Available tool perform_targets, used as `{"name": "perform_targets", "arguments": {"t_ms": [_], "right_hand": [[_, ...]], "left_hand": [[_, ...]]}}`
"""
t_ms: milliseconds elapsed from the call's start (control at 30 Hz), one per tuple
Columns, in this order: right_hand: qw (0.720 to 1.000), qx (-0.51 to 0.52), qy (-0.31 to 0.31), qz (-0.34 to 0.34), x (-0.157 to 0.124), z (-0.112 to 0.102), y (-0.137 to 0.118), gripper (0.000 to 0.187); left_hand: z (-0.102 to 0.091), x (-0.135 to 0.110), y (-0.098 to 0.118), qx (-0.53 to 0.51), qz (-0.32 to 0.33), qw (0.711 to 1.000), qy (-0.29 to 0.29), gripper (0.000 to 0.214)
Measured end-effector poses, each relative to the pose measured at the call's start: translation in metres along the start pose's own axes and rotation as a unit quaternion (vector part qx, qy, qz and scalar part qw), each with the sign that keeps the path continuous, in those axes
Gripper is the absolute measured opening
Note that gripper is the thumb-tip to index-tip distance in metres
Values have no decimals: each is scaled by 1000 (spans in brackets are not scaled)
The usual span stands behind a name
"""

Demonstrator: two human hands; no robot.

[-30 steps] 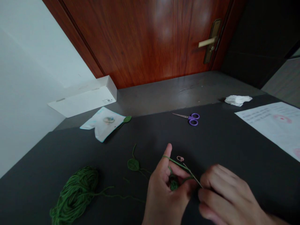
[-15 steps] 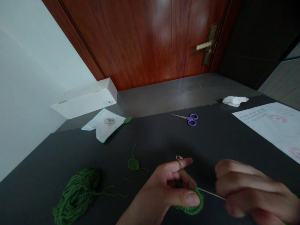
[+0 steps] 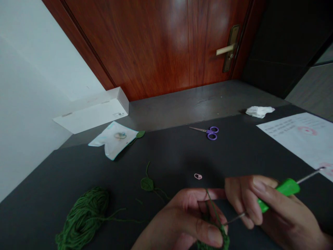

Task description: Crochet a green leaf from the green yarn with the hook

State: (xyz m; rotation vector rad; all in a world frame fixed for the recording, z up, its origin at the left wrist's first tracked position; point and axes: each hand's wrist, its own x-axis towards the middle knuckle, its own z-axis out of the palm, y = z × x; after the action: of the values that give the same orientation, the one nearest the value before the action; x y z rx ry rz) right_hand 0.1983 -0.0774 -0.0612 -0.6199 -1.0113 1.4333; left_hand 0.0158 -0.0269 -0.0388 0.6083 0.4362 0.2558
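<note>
In my left hand (image 3: 189,218), thumb and fingers pinch a green crocheted piece (image 3: 225,239), partly hidden and cut off by the lower edge. A strand of green yarn (image 3: 213,207) runs from the piece up over my left index finger. My right hand (image 3: 270,205) grips a crochet hook (image 3: 290,187) by its bright green handle. Its thin metal shaft reaches the top of the crocheted piece, and another metal end sticks out to the right. Just beyond my left index finger lies a pink stitch marker (image 3: 198,176).
A skein of green yarn (image 3: 83,218) lies at the left, near a small green crocheted leaf (image 3: 147,184). Farther back are purple scissors (image 3: 212,133), a white pouch (image 3: 114,140), a white box (image 3: 96,113), crumpled tissue (image 3: 259,111) and a printed sheet (image 3: 299,135).
My right hand has turned and moved closer to my left, bringing the hook's green handle into view. The crocheted piece and my left hand sit slightly lower.
</note>
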Motion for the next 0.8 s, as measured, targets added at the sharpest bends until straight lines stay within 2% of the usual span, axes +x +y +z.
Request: {"name": "perform_targets", "arguments": {"t_ms": [100, 167, 267, 333, 467, 533, 600, 700, 800], "right_hand": [[1000, -10, 2, -1, -1, -2, -1, 44], [995, -79, -38, -40, -2, -6, -6, 42], [974, -176, -99, -98, -3, -8, -13, 42], [982, -150, -79, -79, -2, -7, -13, 43], [1000, 0, 0, 9, 3, 0, -6, 44], [999, 26, 14, 27, 4, 3, -2, 44], [999, 3, 31, 30, 5, 4, 0, 43], [996, -78, 48, 24, 4, 4, 4, 41], [993, -100, 56, 34, 5, 4, 10, 40]], "left_hand": [[-1, -1, -1, 2, 5, 1000, -1, 58], [-3, -1, -3, -2, 5, 1000, 17, 63], [-6, -1, -4, -5, 2, 1000, 26, 66], [-6, -1, -3, -5, -4, 1000, 18, 68], [-6, -2, -3, -5, 6, 999, 31, 66], [-6, -1, -5, 12, 33, 997, 64, 63], [-5, 0, -8, 42, 80, 988, 125, 63], [-5, 2, -12, 111, 146, 955, 233, 66], [-3, 4, -16, 175, 171, 929, 276, 71]]}}
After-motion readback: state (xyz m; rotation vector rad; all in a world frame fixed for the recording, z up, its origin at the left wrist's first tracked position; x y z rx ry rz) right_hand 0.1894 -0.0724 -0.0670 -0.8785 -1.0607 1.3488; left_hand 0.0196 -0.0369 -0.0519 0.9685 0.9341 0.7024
